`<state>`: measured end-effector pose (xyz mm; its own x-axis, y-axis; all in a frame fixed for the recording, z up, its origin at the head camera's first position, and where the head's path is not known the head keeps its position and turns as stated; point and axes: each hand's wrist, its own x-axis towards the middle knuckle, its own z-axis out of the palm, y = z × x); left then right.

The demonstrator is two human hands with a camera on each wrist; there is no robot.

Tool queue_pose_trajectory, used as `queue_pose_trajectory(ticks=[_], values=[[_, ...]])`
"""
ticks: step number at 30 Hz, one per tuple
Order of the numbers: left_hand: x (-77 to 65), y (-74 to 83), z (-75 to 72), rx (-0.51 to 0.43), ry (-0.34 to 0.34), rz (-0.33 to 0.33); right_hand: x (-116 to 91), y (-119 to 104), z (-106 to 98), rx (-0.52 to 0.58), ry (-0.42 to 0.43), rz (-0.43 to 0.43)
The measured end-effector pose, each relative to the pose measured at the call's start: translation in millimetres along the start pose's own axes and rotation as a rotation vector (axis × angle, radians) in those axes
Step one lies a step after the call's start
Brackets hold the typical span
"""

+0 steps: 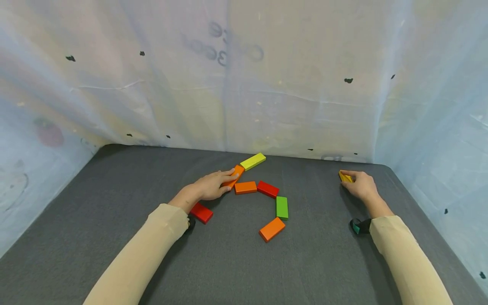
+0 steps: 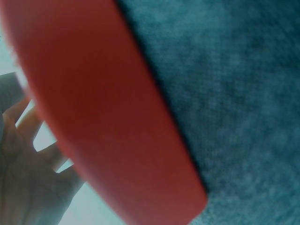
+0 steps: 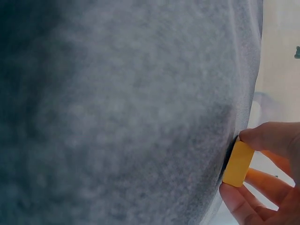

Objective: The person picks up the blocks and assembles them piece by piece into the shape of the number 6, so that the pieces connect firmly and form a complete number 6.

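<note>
While the right hand is pinching a dark-yellow block between thumb and fingers, I am noting from my remote post that the left hand is gripping a slanted orange block. I am unable to confirm whether the dark-yellow block is touching the grey table. Just beyond the left grip, a lime block is meeting the slanted block's far end; toward the right, a middle orange block, a red block, a green block and a near orange block are forming a curve. Close beside the left wrist, a second red block is lying flat. I am judging two hazards: sideways pressure could be pushing neighbours out of line, and a dropping wrist could be dragging the second red block.
</note>
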<state>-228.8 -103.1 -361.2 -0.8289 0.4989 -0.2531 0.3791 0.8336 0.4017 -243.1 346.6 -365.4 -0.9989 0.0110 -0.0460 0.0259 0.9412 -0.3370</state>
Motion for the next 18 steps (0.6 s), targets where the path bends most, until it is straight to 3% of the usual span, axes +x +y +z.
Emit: queue_pose_trajectory(ticks=[9,18], values=[[-0.5,0.1,1.4,-0.018,0.01,0.026,-4.0,1.8,-0.4,-0.006,-0.01,0.012],[-0.5,-0.5,0.9,-0.009,0.017,0.02,-9.9,-3.4,1.9,-0.007,0.007,-0.04]])
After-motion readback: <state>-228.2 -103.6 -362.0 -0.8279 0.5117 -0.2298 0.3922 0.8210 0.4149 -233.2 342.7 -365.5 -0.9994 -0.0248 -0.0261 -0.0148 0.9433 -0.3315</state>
